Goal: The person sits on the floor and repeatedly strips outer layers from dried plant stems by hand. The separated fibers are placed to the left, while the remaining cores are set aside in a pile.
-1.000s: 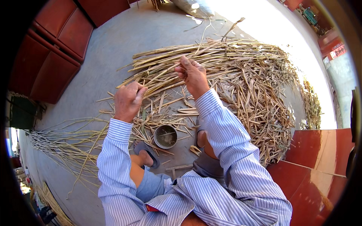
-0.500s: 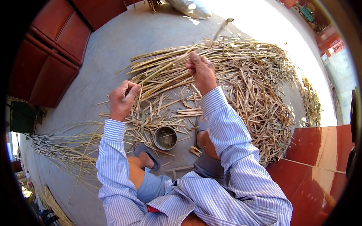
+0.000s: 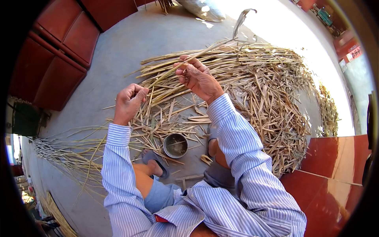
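My left hand [image 3: 129, 103] is closed, thumb pressed on the fingers, around the near end of a long pale plant stalk [image 3: 166, 75]. From there the stalk slants up and away to the right, its far end carrying a curled dry leaf [image 3: 239, 23]. Partway along it, my right hand [image 3: 199, 79] has its fingers curled loosely about the stalk. A small brown scrap, perhaps husk, shows by the right thumb. Below both hands lies a heap of long stalks [image 3: 233, 59], with short broken pieces [image 3: 268, 114] strewn at its right and near side.
A round metal pot [image 3: 175, 145] stands on the floor between my feet. Thin branching stems [image 3: 67, 156] lie at the left. Dark red cabinets [image 3: 59, 71] stand far left, red panels [image 3: 327, 166] at the right. A pale sack [image 3: 205, 8] rests at the back.
My right hand has moved left and nearer along the stalk, its fist loosening. The leafy far end of the stalk has risen slightly. My left hand keeps its hold.
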Motion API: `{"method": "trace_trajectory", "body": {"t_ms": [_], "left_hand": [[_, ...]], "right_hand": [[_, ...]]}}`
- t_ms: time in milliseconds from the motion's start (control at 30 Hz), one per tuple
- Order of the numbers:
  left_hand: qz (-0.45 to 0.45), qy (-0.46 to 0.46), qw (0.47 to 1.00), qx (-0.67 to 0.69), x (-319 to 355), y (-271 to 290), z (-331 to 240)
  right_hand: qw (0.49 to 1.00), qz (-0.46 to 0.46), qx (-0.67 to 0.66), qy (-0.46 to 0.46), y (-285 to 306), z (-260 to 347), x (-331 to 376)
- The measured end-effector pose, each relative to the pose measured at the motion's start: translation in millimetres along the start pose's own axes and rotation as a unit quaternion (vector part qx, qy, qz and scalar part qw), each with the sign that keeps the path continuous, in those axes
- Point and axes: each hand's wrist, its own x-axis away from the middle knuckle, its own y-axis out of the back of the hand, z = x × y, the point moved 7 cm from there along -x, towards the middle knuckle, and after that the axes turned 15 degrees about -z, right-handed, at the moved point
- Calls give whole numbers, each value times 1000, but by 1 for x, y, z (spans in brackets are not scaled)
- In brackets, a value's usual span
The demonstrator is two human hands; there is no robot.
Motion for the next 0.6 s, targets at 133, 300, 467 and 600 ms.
{"method": "trace_trajectory", "body": {"t_ms": [133, 300, 467, 600], "left_hand": [[17, 17, 1000, -5, -6, 4, 12], [51, 12, 999, 0, -1, 1, 13], [66, 67, 995, 47, 0, 9, 17], [109, 122, 986, 21, 3, 15, 23]], "right_hand": [[995, -24, 30, 97, 9, 8, -5], [980, -66, 100, 161, 6, 17, 2], [959, -57, 171, 217, -7, 28, 17], [935, -69, 227, 264, -10, 28, 25]]}}
